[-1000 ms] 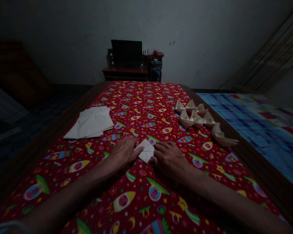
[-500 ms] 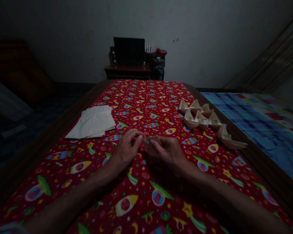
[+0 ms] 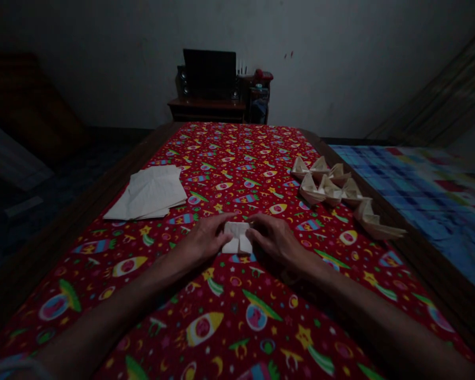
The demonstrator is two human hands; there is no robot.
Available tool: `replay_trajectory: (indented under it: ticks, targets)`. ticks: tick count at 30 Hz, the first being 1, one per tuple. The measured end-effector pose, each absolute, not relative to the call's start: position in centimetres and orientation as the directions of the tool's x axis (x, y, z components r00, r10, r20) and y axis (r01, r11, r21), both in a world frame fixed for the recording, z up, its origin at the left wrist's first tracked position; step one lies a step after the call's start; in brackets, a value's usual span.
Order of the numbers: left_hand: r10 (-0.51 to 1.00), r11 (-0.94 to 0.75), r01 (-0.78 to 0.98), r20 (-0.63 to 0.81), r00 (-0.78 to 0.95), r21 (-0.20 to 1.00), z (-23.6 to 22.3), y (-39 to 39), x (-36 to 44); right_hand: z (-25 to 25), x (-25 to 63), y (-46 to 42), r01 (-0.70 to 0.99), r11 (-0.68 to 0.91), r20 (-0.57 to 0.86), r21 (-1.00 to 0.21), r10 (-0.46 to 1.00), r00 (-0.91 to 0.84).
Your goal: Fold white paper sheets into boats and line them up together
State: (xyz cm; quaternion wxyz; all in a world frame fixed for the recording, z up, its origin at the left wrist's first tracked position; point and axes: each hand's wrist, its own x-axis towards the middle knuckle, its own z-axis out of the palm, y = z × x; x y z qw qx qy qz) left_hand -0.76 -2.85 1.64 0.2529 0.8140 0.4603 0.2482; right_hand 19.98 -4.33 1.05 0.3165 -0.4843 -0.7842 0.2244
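A small folded white paper (image 3: 238,238) lies flat on the red patterned cloth (image 3: 237,169) in the middle of the table. My left hand (image 3: 204,240) presses its left edge with the fingertips. From the other side, my right hand (image 3: 276,240) holds down its right edge, fingers curled over the top corner. Both forearms reach in from the bottom of the view.
A stack of flat white paper sheets (image 3: 149,192) lies at the left. Several folded paper boats (image 3: 334,190) sit in a cluster at the right near the table edge. A blue checked cloth (image 3: 427,195) lies beyond. A dark cabinet with a screen (image 3: 209,84) stands at the wall.
The folded paper was lifted off the cloth between both hands, turned, and now lies flat again with a new fold, pressed by both hands slightly farther from me.
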Motion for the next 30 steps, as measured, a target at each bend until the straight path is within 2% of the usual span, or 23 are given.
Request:
replay_trajectory:
  ticks: [2, 5, 9, 12, 16, 19, 22, 28, 30]
  targets:
    - [0.846, -0.532, 0.649, 0.310, 0.434, 0.545, 1.1, -3.0, -0.8, 1.1, 20.4, -4.3, 0.665, 0.532, 0.295, -0.524, 0.846, -0.444]
    - [0.787, -0.613, 0.662, 0.404, 0.466, 0.431, 0.9, -3.9, -0.5, 1.1, 20.5, -4.4, 0.717, 0.537, 0.288, -0.444, 0.843, -0.454]
    - [0.695, -0.716, 0.584, 0.312, 0.648, 0.382, 1.3, -5.4, -0.3, 0.9, 20.6, -4.2, 0.764, 0.491, 0.261, -0.420, 0.871, -0.416]
    - [0.660, -0.747, 0.564, 0.294, 0.691, 0.351, 1.7, -6.0, -0.6, 0.7, 20.7, -4.2, 0.774, 0.501, 0.259, -0.387, 0.865, -0.431]
    - [0.618, -0.783, 0.575, 0.193, 0.762, 0.237, 2.2, -6.3, -0.9, 0.4, 20.9, -4.3, 0.764, 0.544, 0.281, -0.346, 0.838, -0.469]
    - [0.608, -0.793, 0.583, 0.167, 0.776, 0.177, 2.3, -6.4, -0.9, 0.4, 21.0, -4.3, 0.766, 0.557, 0.276, -0.321, 0.829, -0.487]
    - [0.596, -0.801, 0.572, 0.158, 0.787, 0.176, 2.3, -6.1, -1.1, 0.9, 21.1, -4.5, 0.732, 0.613, 0.275, -0.297, 0.789, -0.549]
    - [0.610, -0.769, 0.523, 0.177, 0.773, 0.366, 2.8, -5.4, -2.1, 2.6, 21.9, -5.1, 0.549, 0.802, 0.232, -0.236, 0.595, -0.770]
    - [0.650, -0.744, 0.562, 0.195, 0.734, 0.362, 3.0, -5.7, -2.1, 2.9, 22.1, -5.1, 0.505, 0.836, 0.213, -0.214, 0.545, -0.811]
